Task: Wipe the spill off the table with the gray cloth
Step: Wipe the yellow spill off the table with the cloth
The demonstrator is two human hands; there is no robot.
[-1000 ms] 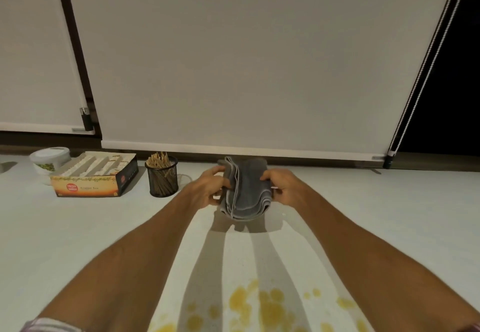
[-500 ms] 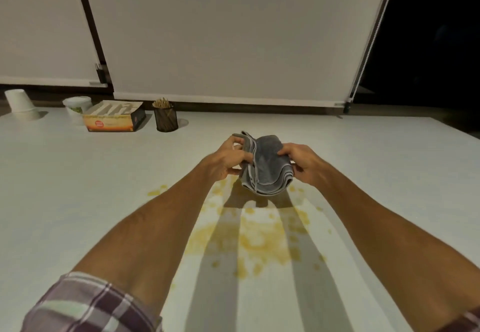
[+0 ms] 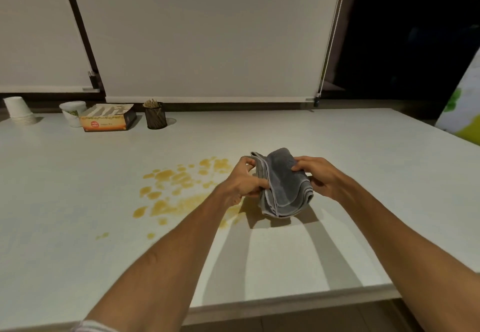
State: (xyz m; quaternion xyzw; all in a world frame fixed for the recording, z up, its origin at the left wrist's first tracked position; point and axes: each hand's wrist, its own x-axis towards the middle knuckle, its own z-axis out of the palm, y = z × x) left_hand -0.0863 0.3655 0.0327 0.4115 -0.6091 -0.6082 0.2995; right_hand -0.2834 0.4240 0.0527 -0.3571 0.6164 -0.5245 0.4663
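Observation:
A folded gray cloth [image 3: 284, 185] hangs a little above the white table [image 3: 298, 261], gripped from both sides. My left hand [image 3: 244, 181] pinches its left edge and my right hand [image 3: 318, 177] holds its right side. The spill [image 3: 179, 191] is a patch of yellow-orange drops and smears on the tabletop, to the left of the cloth and partly under my left forearm. The cloth casts a shadow on the table just below it.
At the far left back stand stacked white paper cups [image 3: 19, 111], a white tub [image 3: 72, 112], an open orange box [image 3: 107, 120] and a black mesh pot of sticks [image 3: 155, 116]. The table's near edge [image 3: 285, 303] runs below my arms. Roller blinds hang behind.
The view has pulled back and turned right, so the spill now lies left of the cloth. Both hands keep hold of the cloth, lowered closer to the table.

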